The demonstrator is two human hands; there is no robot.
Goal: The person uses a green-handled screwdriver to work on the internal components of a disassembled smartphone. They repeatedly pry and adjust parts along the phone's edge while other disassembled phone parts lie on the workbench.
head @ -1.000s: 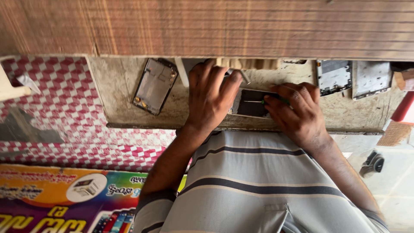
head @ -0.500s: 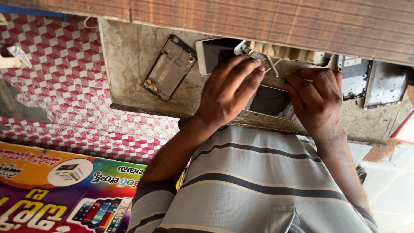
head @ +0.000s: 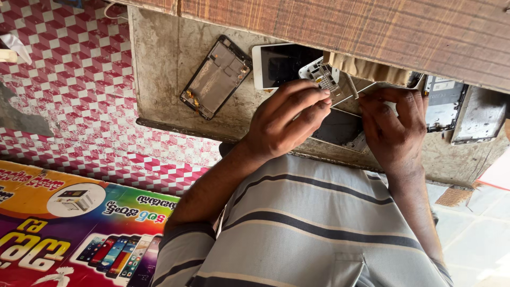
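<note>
Seen from the head camera, a dark phone [head: 340,127] lies opened on a worn workbench [head: 159,69], near its front edge and right of centre, between two hands.

The left hand [head: 287,119] is angled in from the left, wrist low and knuckles raised. Its fingers [head: 311,95] are bunched narrowly, thumb against forefinger, with the tips set at the phone's far left corner, just beside a small circuit board [head: 321,77]. Whether anything is pinched between them cannot be told.

The right hand [head: 396,130] is laid over the phone's right end, palm down. Its fingers [head: 388,101] are curled close together over the far edge, so the phone is gripped there. A thin metal tool [head: 352,85] stands just beside these fingertips; which hand holds it cannot be told. Both forearms are stretched up from a grey striped shirt [head: 319,223].

A white phone [head: 281,64] is seen face up just beyond the left hand, and a stripped phone frame [head: 215,77] lies tilted further left, well apart. Two more phone parts [head: 443,103] rest at the bench's right end. A red-and-white chequered surface [head: 69,95] and a colourful poster [head: 64,223] fill the left side.
</note>
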